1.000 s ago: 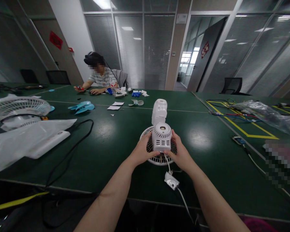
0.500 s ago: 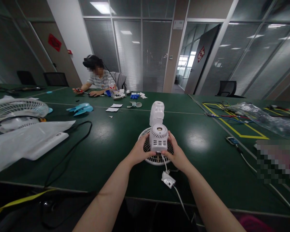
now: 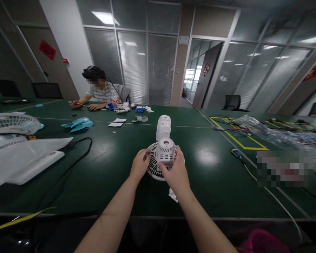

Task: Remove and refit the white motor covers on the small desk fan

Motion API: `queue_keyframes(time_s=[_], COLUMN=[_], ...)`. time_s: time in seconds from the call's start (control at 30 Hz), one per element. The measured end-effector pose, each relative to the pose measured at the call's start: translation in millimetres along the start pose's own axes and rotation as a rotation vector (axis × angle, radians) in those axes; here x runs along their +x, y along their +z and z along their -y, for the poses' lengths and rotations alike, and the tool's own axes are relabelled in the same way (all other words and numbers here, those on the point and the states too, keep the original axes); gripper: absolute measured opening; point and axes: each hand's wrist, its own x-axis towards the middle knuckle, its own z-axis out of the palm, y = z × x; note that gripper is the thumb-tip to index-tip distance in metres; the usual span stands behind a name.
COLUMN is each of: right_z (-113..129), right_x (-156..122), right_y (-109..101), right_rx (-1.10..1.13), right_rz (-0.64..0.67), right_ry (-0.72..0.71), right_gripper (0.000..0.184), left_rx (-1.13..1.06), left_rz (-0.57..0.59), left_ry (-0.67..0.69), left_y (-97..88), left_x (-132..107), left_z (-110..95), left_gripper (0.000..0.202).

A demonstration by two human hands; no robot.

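A small white fan lies grille-down on the green table, its motor housing pointing up and its base standing behind it. My left hand grips the left rim of the round grille. My right hand is curled around the near side of the motor housing and covers part of the grille. A white cord piece shows just under my right wrist.
A person sits at the far left of the table with small parts before them. A blue fan blade, a white fan grille, a plastic bag and a black cable lie left. Wires and a plastic bag lie right.
My right hand has moved from the right side of the motor housing across to its near side, over the grille. The view has tilted upward, and the cord piece is mostly hidden now.
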Motion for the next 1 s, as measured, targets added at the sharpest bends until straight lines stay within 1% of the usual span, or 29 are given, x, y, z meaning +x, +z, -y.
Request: queue_keyframes(time_s=[0.1,0.2,0.27,0.37,0.6,0.73,0.8,0.9,1.0], right_z=[12,10,5,-2,-6,-8,-10,-12,-14], right_x=[0,0,0,-2,-4,1,4,6,5], right_y=[10,14,11,4,-12,-17,-19,-21,-23], right_rx=[-0.140,-0.221,-0.228,-0.207,-0.186,-0.256,-0.298,-0.323,-0.316], right_rz=[-0.029,-0.042,-0.031,0.019,0.133,0.193,0.221,0.225,0.201], right_ry=[0.025,0.075,0.078,0.082,0.082,0.112,0.115,0.095,0.084], right_gripper=[0.101,0.099,0.097,0.099,0.111,0.123,0.127,0.123,0.117], left_rx=[0.060,0.123,0.156,0.200,0.253,0.244,0.221,0.182,0.159], left_rz=[0.007,0.016,0.015,0.031,0.075,0.087,0.102,0.140,0.177], left_ry=[-0.006,-0.031,-0.036,-0.028,-0.017,-0.016,-0.025,-0.011,0.014], left_y=[0.1,0.1,0.9,3.1,7.8,10.5,12.1,14.6,16.4], left_x=[-3,-7,-8,-7,-6,-7,-7,-6,-5], left_z=[2,5,8,13,17,21,23,25,25], left_gripper=[0.032,0.034,0.036,0.037,0.042,0.045,0.047,0.049,0.051])
